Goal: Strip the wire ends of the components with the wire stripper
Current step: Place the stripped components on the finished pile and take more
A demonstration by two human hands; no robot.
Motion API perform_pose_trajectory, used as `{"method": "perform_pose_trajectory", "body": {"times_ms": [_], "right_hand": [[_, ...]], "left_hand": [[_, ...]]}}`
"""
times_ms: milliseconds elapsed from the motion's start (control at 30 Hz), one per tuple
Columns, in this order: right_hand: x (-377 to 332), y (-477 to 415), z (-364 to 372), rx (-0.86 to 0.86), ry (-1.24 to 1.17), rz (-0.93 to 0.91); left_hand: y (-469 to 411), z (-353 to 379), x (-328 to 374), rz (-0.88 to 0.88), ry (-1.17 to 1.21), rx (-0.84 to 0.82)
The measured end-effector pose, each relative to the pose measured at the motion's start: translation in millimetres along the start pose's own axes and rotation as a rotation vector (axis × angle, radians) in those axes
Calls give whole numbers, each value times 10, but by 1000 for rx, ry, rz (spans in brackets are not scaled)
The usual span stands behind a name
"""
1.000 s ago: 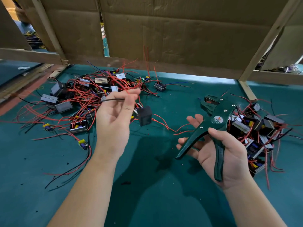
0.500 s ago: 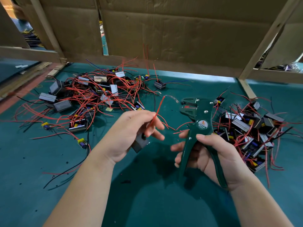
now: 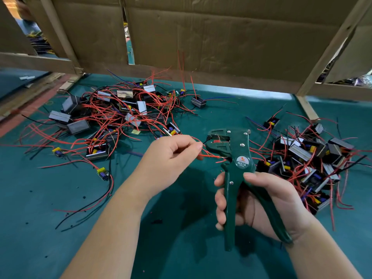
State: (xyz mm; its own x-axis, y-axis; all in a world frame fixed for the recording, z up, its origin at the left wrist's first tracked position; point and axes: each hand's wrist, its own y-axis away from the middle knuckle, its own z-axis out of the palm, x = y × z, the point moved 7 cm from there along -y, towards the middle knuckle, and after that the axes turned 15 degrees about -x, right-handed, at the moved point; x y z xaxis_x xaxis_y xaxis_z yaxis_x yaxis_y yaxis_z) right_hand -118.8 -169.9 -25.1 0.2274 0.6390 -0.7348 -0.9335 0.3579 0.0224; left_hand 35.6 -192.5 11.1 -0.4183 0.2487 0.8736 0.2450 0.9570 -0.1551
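Centre frame, the left hand (image 3: 171, 158) pinches a red wire (image 3: 209, 156) and feeds its tip into the head of the green wire stripper (image 3: 237, 156). The right hand (image 3: 259, 202) wraps both stripper handles, head upright above the teal counter (image 3: 60, 238). One pile of wired components (image 3: 112, 117) sprawls upper left, another pile (image 3: 310, 158) at the right edge.

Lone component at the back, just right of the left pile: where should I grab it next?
Take the lone component by its black ribbed body, coming from above with fingers on its two long sides. It sits apart from the left pile, so the body looks clear. Its red and blue leads trail right, so avoid approaching from that side. The left hand seems nearer.
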Motion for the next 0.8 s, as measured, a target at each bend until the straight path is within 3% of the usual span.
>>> {"method": "perform_pose_trajectory", "body": {"times_ms": [233, 367, 633, 800], "right_hand": [[-83, -73, -117, 209, -13, -304], [-127, -80, -99, 190, 11, -406], [-160, -71, -58, 158, 34, -430], [-163, -50, -74, 178, 66, -420]], "left_hand": [[1, 37, 58, 24, 121, -20], [-36, 170, -27, -58, 169, -78], [-54, 308, -60, -80, 366, -185], [-52, 404, -48, -100, 325, -270]]}}
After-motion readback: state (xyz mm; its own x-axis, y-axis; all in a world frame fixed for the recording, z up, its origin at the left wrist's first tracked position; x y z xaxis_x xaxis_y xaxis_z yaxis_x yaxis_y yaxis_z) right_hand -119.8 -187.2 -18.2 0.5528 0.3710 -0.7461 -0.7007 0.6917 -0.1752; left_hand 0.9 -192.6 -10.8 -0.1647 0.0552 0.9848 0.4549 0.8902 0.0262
